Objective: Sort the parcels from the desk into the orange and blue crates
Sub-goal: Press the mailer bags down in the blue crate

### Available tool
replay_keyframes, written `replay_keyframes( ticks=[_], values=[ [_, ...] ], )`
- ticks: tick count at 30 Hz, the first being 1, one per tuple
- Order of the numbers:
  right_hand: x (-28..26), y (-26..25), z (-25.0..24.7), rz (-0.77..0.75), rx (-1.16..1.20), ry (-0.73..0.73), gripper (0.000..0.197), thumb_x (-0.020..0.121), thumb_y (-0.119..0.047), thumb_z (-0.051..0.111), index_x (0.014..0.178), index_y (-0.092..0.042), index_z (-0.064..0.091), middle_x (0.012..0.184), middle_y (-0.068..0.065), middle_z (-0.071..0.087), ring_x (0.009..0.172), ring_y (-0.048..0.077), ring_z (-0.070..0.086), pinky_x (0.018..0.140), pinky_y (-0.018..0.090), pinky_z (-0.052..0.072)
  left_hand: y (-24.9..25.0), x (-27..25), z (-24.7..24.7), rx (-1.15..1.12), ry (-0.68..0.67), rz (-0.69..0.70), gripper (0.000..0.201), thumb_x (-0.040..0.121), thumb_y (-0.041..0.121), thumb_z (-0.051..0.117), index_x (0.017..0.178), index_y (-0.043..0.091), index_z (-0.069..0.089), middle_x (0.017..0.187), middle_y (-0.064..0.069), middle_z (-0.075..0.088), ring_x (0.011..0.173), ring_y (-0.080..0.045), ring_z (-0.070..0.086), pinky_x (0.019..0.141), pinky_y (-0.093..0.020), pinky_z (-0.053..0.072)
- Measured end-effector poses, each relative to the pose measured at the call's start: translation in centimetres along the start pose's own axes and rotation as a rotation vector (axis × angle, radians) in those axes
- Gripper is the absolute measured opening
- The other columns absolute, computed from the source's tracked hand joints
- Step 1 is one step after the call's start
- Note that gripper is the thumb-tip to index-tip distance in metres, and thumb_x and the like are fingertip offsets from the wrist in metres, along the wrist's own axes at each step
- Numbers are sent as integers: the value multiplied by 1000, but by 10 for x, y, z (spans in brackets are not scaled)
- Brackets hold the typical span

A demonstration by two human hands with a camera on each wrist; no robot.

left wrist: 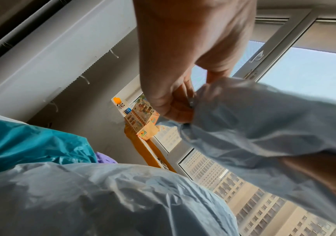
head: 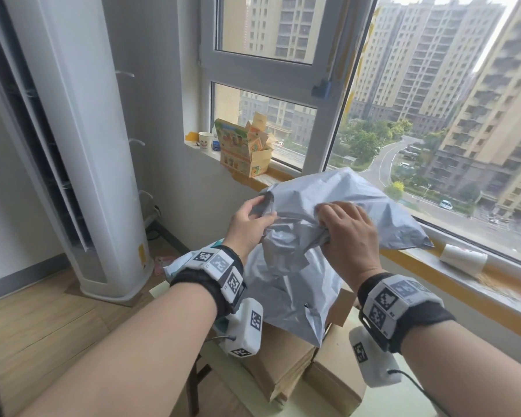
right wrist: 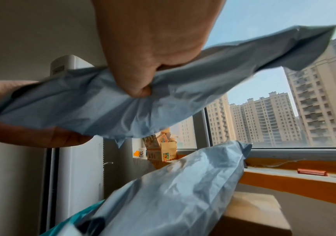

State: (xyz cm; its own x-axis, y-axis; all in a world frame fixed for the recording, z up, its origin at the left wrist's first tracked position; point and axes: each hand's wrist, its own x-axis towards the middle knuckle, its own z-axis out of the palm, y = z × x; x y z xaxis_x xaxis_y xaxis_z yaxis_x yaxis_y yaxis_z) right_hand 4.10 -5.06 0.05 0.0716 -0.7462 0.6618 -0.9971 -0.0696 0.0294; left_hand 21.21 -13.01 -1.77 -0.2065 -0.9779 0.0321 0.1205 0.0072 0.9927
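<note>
Nearest the camera, two forearms with tagged wristbands are reaching forward. Below them, brown boxes (head: 286, 362) are lying stacked on the desk (head: 382, 401). A grey bag (head: 289, 296) is lying over the boxes, sloping up toward the window. A teal bag (left wrist: 27, 143) is lying just left of it.

Above this pile, both hands are gripping a second grey mailer (head: 358, 206), held in the air and clear of the desk. The left hand (head: 247, 224) is pinching its left corner between thumb and curled fingers. The right hand (head: 348, 228) is clamping a bunch of crumpled plastic near the mailer's middle, fingers curled under. The hands are sitting near each other, not touching. The mailer's far end is spreading out to the right, over the sill (head: 463, 281).

Farther off, a printed carton (head: 244, 152) and a paper cup (head: 205, 140) are standing on the sill at the window's left corner. A white floor-standing air conditioner (head: 82, 145) is standing to the left. The crates are not showing in any view.
</note>
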Motion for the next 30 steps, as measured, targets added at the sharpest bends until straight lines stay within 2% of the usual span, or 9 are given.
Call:
replay_keyframes(
  ticks=[6, 10, 15, 17, 19, 23, 26, 27, 30],
  values=[
    [12, 15, -35, 197, -34, 221, 24, 78, -2, 72, 100, -8, 69, 98, 9, 73, 97, 35, 67, 74, 43, 53, 13, 0, 16, -80, -45, -57, 37, 97, 26, 55, 134, 25, 51, 115, -1, 65, 97, -17, 65, 67, -25, 50],
    [13, 40, -59, 399, -17, 318, 11, 88, -5, 58, 93, -10, 67, 89, 11, 70, 75, 33, 62, 62, 30, 36, 5, 2, 20, -79, -48, -90, 35, 98, 25, 52, 133, 26, 50, 126, 1, 60, 107, -16, 60, 76, -31, 48],
    [13, 66, -88, 606, -4, 342, 11, 95, -16, 48, 84, -20, 45, 68, 3, 51, 66, 26, 50, 63, 31, 29, -6, 2, 38, -32, -83, -110, 39, 98, 19, 52, 136, 21, 48, 133, -2, 54, 114, -18, 54, 89, -36, 47],
    [12, 74, -102, 705, 46, 360, 5, 95, -21, 49, 93, -16, 50, 72, 5, 55, 70, 29, 54, 66, 34, 37, -2, -2, 53, -12, -147, -105, 45, 96, 11, 51, 140, 18, 45, 137, -4, 51, 118, -20, 52, 95, -39, 46],
    [8, 80, -116, 776, 121, 404, 16, 97, -26, 48, 106, -14, 55, 78, 6, 56, 76, 30, 55, 71, 35, 39, 6, -7, 72, -1, -202, -91, 52, 94, 9, 53, 143, 14, 41, 139, -8, 48, 120, -22, 51, 96, -39, 46],
    [-6, 98, -142, 897, 271, 515, 29, 99, -33, 48, 116, -10, 54, 88, 4, 54, 80, 25, 49, 74, 33, 36, 22, -18, 116, 35, -325, -48, 67, 89, 22, 68, 146, 11, 34, 149, -11, 38, 130, -23, 44, 97, -35, 43],
    [-22, 120, -150, 1011, 384, 556, 28, 98, -27, 49, 114, -5, 55, 90, 7, 55, 82, 26, 51, 73, 35, 39, 32, -30, 145, 20, -427, 5, 53, 83, 32, 74, 126, 11, 52, 128, -4, 56, 120, -18, 51, 87, -27, 45],
    [-29, 127, -152, 1039, 410, 566, 26, 97, -25, 49, 113, -4, 55, 91, 8, 56, 82, 27, 52, 72, 35, 38, 35, -33, 154, 16, -469, 32, 61, 76, 41, 78, 123, 9, 55, 122, -1, 60, 114, -17, 54, 82, -27, 45],
    [-50, 144, -156, 1110, 484, 568, 26, 92, -18, 49, 112, -3, 56, 95, 10, 60, 85, 29, 54, 71, 34, 37, 36, -39, 177, -6, -569, 70, 77, 60, 55, 80, 123, 14, 62, 115, -1, 70, 106, -18, 66, 88, -39, 53]
  ],
)
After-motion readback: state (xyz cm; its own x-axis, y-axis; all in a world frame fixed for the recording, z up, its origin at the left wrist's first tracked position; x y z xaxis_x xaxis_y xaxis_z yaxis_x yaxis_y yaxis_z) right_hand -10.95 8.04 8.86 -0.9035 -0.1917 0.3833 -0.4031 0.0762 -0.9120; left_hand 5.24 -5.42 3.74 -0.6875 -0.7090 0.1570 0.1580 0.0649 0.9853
